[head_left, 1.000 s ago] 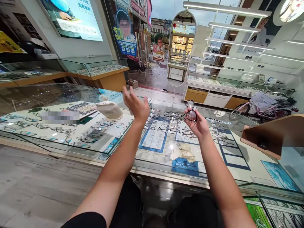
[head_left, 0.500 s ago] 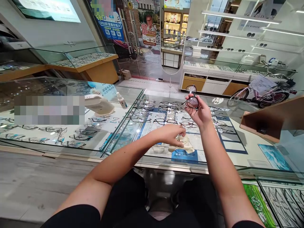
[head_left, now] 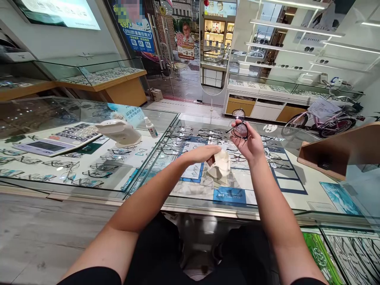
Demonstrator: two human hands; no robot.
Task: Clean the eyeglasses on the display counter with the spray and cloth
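Observation:
A pair of black-framed glasses [head_left: 240, 127] is held up over the glass counter by my right hand [head_left: 249, 140], its fingers closed on the frame. The lenses look speckled, as if wet. My left hand [head_left: 204, 154] grips a cream cleaning cloth [head_left: 220, 165], which hangs bunched from the fingers above the glass, to the left of the glasses and apart from them. Below the cloth, a blue card [head_left: 229, 195] lies near the counter's front edge. Rows of eyeglass frames [head_left: 211, 134] show through the counter glass behind my hands.
To the left stand a white spray bottle [head_left: 151, 127], a cream-coloured device [head_left: 120, 132] and a large calculator [head_left: 50, 145]. At the right a brown wooden stand [head_left: 332, 152] rises from the counter. A pink bicycle [head_left: 326, 118] is parked beyond it.
My left hand has picked the cloth up off the counter and raised it. My right hand still holds the glasses in nearly the same place. The view has shifted slightly.

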